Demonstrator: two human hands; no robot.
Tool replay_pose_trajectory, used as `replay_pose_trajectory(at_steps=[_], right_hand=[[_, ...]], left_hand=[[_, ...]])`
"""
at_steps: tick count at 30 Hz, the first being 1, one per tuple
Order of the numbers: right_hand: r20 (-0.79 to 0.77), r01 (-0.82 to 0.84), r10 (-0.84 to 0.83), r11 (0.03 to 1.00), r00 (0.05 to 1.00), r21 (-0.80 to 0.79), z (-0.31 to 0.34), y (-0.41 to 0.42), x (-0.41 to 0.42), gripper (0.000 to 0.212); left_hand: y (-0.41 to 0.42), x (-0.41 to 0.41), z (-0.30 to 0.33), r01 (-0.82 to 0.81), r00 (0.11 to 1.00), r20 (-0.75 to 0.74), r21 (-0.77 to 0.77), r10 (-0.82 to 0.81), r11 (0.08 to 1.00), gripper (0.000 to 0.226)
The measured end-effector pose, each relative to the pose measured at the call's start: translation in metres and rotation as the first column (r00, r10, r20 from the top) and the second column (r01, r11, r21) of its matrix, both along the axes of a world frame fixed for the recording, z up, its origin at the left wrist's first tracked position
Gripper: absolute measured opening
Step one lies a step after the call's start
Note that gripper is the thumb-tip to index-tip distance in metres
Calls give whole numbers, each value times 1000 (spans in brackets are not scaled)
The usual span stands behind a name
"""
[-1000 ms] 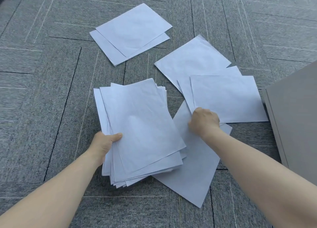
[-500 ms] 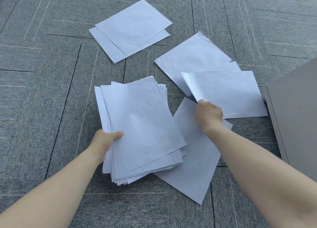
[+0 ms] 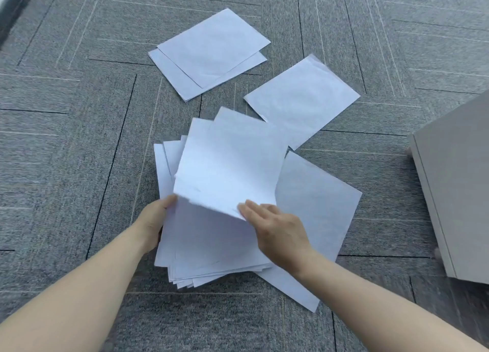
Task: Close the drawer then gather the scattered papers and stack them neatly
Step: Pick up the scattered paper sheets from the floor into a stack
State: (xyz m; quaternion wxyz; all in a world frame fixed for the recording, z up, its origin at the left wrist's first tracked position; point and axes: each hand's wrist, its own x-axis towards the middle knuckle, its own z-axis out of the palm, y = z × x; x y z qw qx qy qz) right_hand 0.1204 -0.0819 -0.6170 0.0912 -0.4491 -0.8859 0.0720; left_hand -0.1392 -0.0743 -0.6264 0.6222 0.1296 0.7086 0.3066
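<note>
1. A grey carpet-tile floor (image 3: 79, 153) with thin pale and dark lines fills the room underfoot, and everything lies on it

2. A pale grey cabinet (image 3: 460, 193) with flat plain sides stands at the right edge, well apart from the hands; only one corner of it shows, and I cannot tell from here how its drawer stands

3. A loose, fanned stack of white paper sheets (image 3: 211, 248) lies on the carpet in the middle, right in front of the person

4. A single white sheet (image 3: 317, 206) lies flat just right of the stack, its left part tucked under it

5. Another single white sheet (image 3: 301, 100) lies farther off, up and to the right, near the stack's far corner

6. A pair of overlapping white sheets (image 3: 211, 52) lies farthest away, apart from the rest

7. A few white sheets (image 3: 232, 164) are lifted over the stack, sloping, their near edge raised

8. The right hand (image 3: 275, 232) holds those lifted sheets at the near edge, fingertips on top of the paper; the thumb is hidden

9. The left hand (image 3: 154, 223) grips the stack's left edge, thumb on top, fingers curled under
</note>
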Motion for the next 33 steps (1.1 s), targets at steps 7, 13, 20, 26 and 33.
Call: replay_pose_trajectory(at_steps=[7, 13, 20, 26, 33], right_hand=[[57, -270, 277, 956, 959, -117, -17, -30, -9, 57], [99, -201, 242, 929, 965, -312, -19, -35, -8, 41], [221, 691, -665, 616, 714, -378, -4, 5, 47, 57], [443, 903, -827, 166, 347, -397, 2, 16, 92, 102], [436, 882, -867, 9, 242, -472, -3, 32, 102, 122]], left_hand=[[1, -4, 17, -29, 976, 214, -8, 30, 1000, 44], [-7, -7, 8, 98, 994, -35, -59, -100, 993, 43], [-7, -16, 15, -7, 996, -85, 31, 10, 999, 36], [-9, -24, 14, -61, 994, -88, 41, 65, 997, 44], [-4, -17, 14, -49, 995, -82, 74, 55, 996, 43]])
